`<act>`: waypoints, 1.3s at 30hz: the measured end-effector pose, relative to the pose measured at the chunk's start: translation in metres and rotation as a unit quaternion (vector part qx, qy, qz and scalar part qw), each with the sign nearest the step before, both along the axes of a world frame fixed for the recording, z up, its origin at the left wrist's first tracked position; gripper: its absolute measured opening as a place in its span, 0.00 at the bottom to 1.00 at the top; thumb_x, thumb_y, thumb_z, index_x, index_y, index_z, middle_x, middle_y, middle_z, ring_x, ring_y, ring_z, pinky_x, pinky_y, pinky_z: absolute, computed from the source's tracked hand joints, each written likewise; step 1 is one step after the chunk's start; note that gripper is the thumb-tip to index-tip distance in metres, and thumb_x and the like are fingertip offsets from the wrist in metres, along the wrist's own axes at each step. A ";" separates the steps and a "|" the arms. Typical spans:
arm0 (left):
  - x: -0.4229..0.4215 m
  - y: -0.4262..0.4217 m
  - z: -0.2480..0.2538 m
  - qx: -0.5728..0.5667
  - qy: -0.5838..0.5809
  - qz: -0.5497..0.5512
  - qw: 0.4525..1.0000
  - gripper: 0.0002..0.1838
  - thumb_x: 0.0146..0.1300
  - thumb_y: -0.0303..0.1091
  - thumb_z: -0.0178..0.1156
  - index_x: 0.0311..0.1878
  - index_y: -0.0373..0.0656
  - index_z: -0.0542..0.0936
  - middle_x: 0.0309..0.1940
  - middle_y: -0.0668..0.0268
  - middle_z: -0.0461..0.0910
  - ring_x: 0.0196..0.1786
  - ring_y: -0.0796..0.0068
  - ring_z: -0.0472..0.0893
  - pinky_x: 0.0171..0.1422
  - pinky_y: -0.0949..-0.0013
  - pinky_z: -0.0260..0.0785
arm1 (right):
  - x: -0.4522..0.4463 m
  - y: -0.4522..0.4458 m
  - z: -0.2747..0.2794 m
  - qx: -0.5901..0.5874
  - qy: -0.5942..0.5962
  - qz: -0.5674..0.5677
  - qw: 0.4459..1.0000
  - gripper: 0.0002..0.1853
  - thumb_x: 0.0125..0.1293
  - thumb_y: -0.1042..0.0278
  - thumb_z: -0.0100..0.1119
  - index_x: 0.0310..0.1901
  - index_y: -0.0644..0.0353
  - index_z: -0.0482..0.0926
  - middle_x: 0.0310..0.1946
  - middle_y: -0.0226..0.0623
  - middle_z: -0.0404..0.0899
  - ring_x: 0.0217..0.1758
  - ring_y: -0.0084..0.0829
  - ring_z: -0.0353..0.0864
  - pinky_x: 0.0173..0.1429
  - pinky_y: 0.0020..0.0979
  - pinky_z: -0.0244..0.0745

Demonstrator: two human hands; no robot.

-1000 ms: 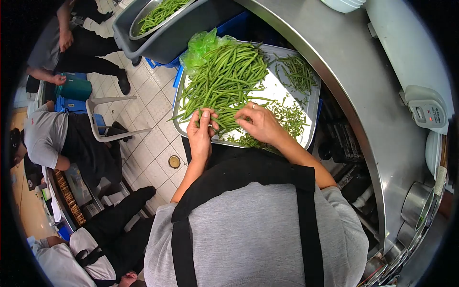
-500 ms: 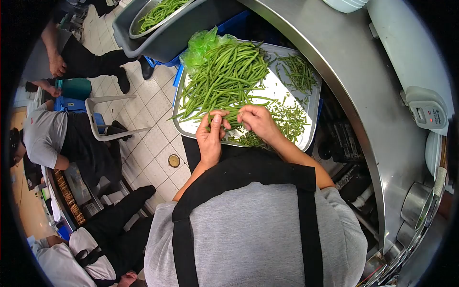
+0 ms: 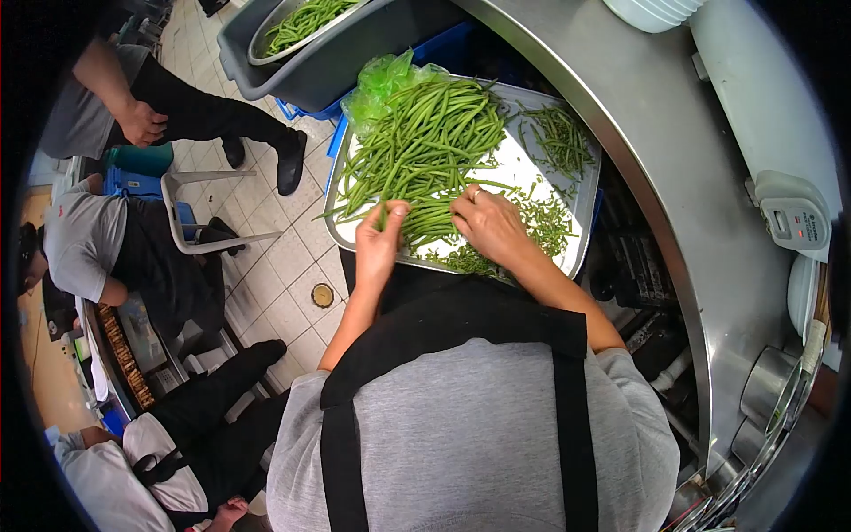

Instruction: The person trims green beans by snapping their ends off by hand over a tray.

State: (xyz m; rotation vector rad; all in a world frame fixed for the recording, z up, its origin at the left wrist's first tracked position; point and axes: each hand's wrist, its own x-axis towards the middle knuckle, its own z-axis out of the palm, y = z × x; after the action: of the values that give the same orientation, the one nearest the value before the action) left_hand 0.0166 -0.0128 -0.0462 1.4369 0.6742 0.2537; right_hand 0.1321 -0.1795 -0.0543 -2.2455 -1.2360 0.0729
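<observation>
A big heap of green beans (image 3: 434, 133) lies on a metal tray (image 3: 585, 232) in front of me. My left hand (image 3: 379, 241) is at the near left of the heap, its thumb and fingers pinched on a green bean that sticks up. Close beside it, my right hand (image 3: 492, 226) has its fingers curled down onto the beans at the near edge. The exact grip of those fingertips is partly hidden. Small trimmed ends (image 3: 545, 220) are scattered right of my right hand. A smaller bunch of thin beans (image 3: 565, 142) sits at the tray's far right.
A green plastic bag (image 3: 386, 84) rests at the tray's far left corner. Beyond stands a grey tub (image 3: 253, 75) with a metal pan of beans in it. A steel counter (image 3: 620, 97) curves along the right. Several people and a chair (image 3: 177, 213) are on the left.
My right hand has moved forward and turned over onto the beans. My left hand has shifted slightly left. At the left, a standing person has stepped closer.
</observation>
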 end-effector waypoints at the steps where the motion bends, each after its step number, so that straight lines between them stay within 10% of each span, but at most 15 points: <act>1: 0.002 -0.006 0.010 0.038 0.033 -0.033 0.998 0.10 0.68 0.37 0.57 0.41 0.42 0.82 0.19 0.78 0.70 0.20 0.89 0.65 0.23 0.80 0.56 | 0.000 0.003 -0.002 0.001 -0.026 0.014 1.000 0.05 0.54 0.70 0.61 0.31 0.58 0.75 0.32 0.39 0.74 0.37 0.39 0.79 0.39 0.42 0.72; 4: 0.007 -0.010 -0.008 0.319 -0.086 -0.127 0.935 0.10 0.65 0.33 0.59 0.45 0.40 0.82 0.28 0.65 0.77 0.26 0.73 0.71 0.32 0.69 0.64 | -0.001 0.003 -0.002 0.019 -0.055 0.046 0.997 0.05 0.53 0.70 0.61 0.30 0.57 0.76 0.31 0.37 0.73 0.38 0.37 0.78 0.38 0.38 0.69; 10: 0.008 -0.026 0.012 0.335 -0.017 -0.214 0.917 0.10 0.61 0.30 0.61 0.44 0.38 0.81 0.27 0.55 0.74 0.31 0.59 0.74 0.39 0.65 0.66 | -0.007 -0.006 0.026 0.130 -0.031 -0.008 0.991 0.04 0.52 0.76 0.60 0.30 0.60 0.75 0.27 0.35 0.73 0.29 0.32 0.75 0.35 0.33 0.67; 16: 0.012 -0.030 0.026 0.152 -0.051 -0.166 0.973 0.09 0.67 0.34 0.57 0.40 0.37 0.79 0.25 0.66 0.73 0.23 0.77 0.68 0.27 0.74 0.59 | 0.013 -0.020 0.005 0.331 0.466 -0.176 0.801 0.03 0.61 0.79 0.55 0.29 0.63 0.74 0.24 0.27 0.73 0.24 0.17 0.70 0.29 0.20 0.66; 20: 0.011 -0.023 0.027 -0.075 -0.072 -0.104 0.989 0.09 0.70 0.36 0.53 0.42 0.39 0.77 0.26 0.74 0.72 0.24 0.87 0.66 0.25 0.79 0.58 | 0.004 -0.029 0.006 0.184 0.495 -0.089 0.845 0.09 0.68 0.69 0.52 0.41 0.64 0.81 0.27 0.29 0.77 0.25 0.17 0.73 0.31 0.21 0.70; 28: 0.011 -0.023 0.026 -0.084 -0.091 -0.020 0.992 0.10 0.71 0.36 0.52 0.45 0.40 0.76 0.27 0.73 0.73 0.22 0.89 0.64 0.23 0.82 0.53 | -0.012 -0.027 0.011 0.058 0.523 -0.035 0.850 0.11 0.65 0.63 0.58 0.38 0.62 0.82 0.22 0.28 0.77 0.24 0.17 0.74 0.29 0.23 0.69; 39: 0.005 -0.029 0.025 -0.024 -0.218 -0.005 0.976 0.08 0.70 0.33 0.52 0.45 0.40 0.77 0.36 0.67 0.76 0.22 0.88 0.63 0.25 0.83 0.53 | 0.001 -0.017 0.003 0.256 0.572 -0.126 0.769 0.07 0.67 0.69 0.53 0.36 0.64 0.77 0.23 0.25 0.72 0.22 0.14 0.66 0.27 0.19 0.62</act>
State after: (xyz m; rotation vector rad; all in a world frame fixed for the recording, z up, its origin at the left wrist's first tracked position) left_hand 0.0215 -0.0415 -0.0209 1.2811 0.3104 0.5248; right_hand 0.1332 -0.1960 -0.0516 -1.3702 -0.2080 0.7713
